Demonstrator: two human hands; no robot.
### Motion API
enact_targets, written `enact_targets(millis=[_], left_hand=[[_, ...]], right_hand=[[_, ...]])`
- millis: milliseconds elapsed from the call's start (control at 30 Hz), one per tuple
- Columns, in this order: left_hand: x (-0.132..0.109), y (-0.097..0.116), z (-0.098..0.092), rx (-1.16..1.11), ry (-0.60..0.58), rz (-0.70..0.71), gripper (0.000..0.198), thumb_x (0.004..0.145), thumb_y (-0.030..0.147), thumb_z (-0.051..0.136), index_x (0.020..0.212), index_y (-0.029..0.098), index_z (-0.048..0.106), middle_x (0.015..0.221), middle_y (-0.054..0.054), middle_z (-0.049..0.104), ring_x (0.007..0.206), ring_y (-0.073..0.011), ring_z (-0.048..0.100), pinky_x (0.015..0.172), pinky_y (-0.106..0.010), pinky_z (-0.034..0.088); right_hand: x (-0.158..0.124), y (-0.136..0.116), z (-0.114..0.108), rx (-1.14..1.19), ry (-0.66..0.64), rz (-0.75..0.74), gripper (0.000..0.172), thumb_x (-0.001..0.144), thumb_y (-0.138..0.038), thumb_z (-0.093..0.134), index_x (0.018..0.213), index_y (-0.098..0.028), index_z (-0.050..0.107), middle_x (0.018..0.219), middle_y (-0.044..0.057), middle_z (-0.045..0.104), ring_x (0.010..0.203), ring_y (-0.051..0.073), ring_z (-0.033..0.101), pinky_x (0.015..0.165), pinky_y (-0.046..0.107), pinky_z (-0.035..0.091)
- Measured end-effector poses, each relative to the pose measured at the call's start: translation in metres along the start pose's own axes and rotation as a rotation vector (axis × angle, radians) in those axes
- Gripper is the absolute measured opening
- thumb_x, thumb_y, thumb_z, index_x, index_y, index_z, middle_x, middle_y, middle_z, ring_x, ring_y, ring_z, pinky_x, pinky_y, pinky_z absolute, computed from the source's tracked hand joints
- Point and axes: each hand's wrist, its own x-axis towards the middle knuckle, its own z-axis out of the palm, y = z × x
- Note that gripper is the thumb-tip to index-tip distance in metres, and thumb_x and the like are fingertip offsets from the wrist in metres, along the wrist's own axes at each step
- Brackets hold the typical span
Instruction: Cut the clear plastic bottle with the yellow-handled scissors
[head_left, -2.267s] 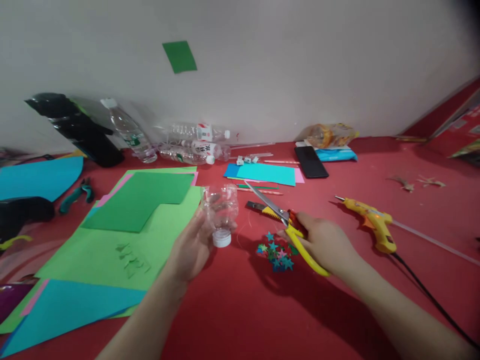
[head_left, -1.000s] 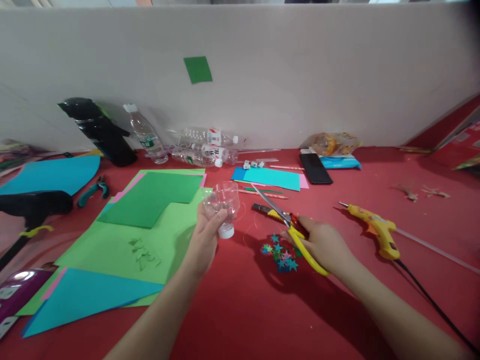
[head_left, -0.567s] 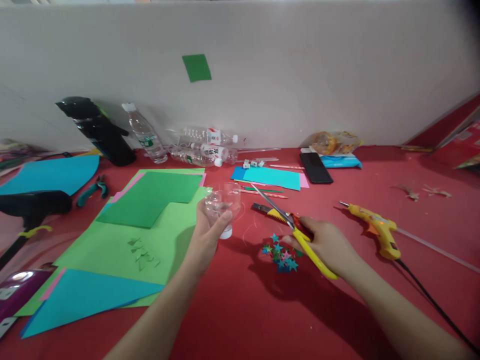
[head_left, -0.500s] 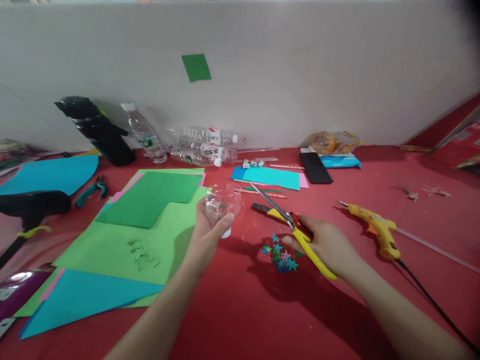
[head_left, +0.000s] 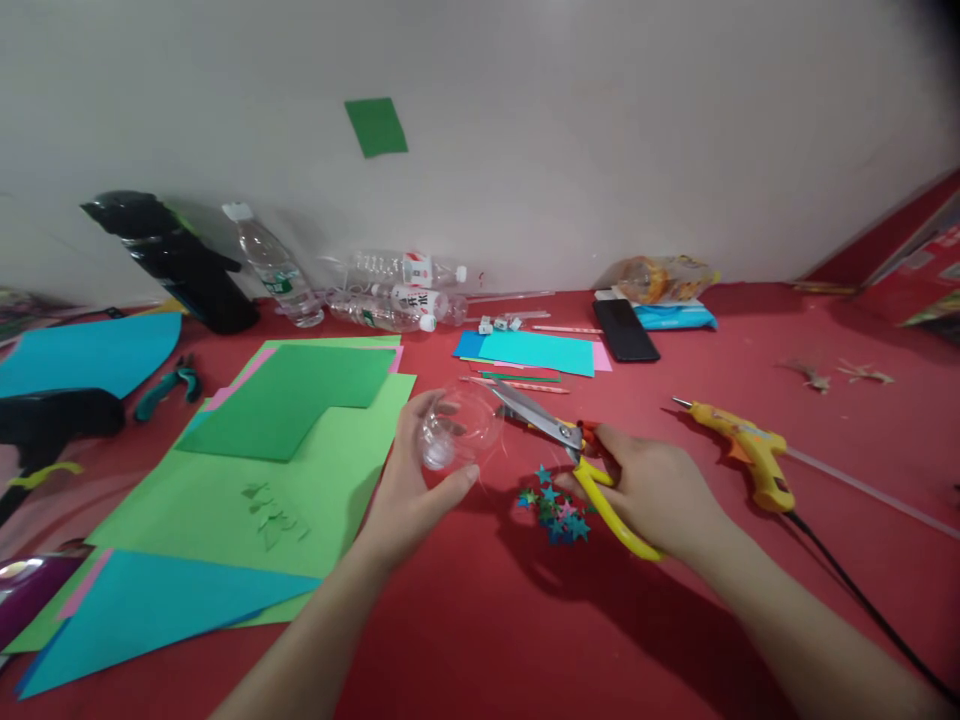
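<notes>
My left hand (head_left: pixel 409 492) is closed around a clear cut-off bottle top (head_left: pixel 454 430), tipped so its open cut end faces me and the white cap points away. In my right hand (head_left: pixel 652 490) are yellow-handled scissors (head_left: pixel 577 455), fingers through the loops, blades open and pointing left at the bottle top's rim. A small heap of coloured paper stars (head_left: pixel 556 508) lies on the red table just below the scissors, between my hands.
Green and blue paper sheets (head_left: pixel 285 450) cover the table to the left. A yellow glue gun (head_left: pixel 742 450) with its black cord lies at right. Plastic bottles (head_left: pixel 390 295), a black phone (head_left: pixel 626 330), a black sprayer (head_left: pixel 172 260) and pliers (head_left: pixel 165 385) sit further back.
My left hand has tipped the bottle top from cap-down to lying sideways with its open end towards me. My right hand has brought the scissor blades left, up to its rim.
</notes>
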Motion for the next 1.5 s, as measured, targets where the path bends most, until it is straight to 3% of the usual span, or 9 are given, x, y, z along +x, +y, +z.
enact_targets(millis=[367, 967, 1233, 1500], left_hand=[[-0.003, 0.004, 0.002, 0.098, 0.022, 0.101, 0.07, 0.078, 0.022, 0.07, 0.137, 0.035, 0.036, 0.134, -0.007, 0.046, 0.117, -0.0231, 0.052, 0.108, -0.047, 0.036], [-0.006, 0.005, 0.005, 0.058, 0.023, 0.104, 0.071, 0.075, 0.021, 0.071, 0.137, 0.035, 0.037, 0.134, -0.008, 0.047, 0.114, -0.0249, 0.055, 0.105, -0.049, 0.038], [-0.005, 0.009, 0.003, 0.027, 0.019, 0.094, 0.071, 0.074, 0.02, 0.072, 0.135, 0.034, 0.039, 0.133, -0.007, 0.048, 0.114, -0.0246, 0.054, 0.106, -0.048, 0.038], [-0.003, 0.013, -0.002, -0.02, -0.023, 0.102, 0.069, 0.075, 0.021, 0.071, 0.135, 0.035, 0.04, 0.133, -0.007, 0.048, 0.113, -0.0242, 0.054, 0.107, -0.048, 0.037]], right_hand=[[-0.003, 0.005, 0.004, -0.147, 0.249, -0.181, 0.056, 0.099, -0.059, 0.025, 0.078, -0.018, 0.057, 0.053, 0.007, 0.065, 0.046, 0.024, 0.064, 0.047, 0.029, 0.019], [-0.006, 0.003, 0.005, -0.204, 0.289, -0.197, 0.044, 0.097, -0.05, 0.034, 0.079, -0.018, 0.057, 0.053, 0.008, 0.066, 0.046, 0.024, 0.064, 0.048, 0.03, 0.016], [-0.008, 0.004, 0.005, -0.211, 0.268, -0.187, 0.043, 0.097, -0.049, 0.034, 0.08, -0.018, 0.057, 0.052, 0.008, 0.065, 0.046, 0.024, 0.061, 0.049, 0.03, 0.015], [-0.007, 0.009, 0.004, -0.204, 0.338, -0.237, 0.05, 0.099, -0.053, 0.031, 0.076, -0.018, 0.058, 0.049, 0.006, 0.062, 0.044, 0.022, 0.059, 0.049, 0.03, 0.018]])
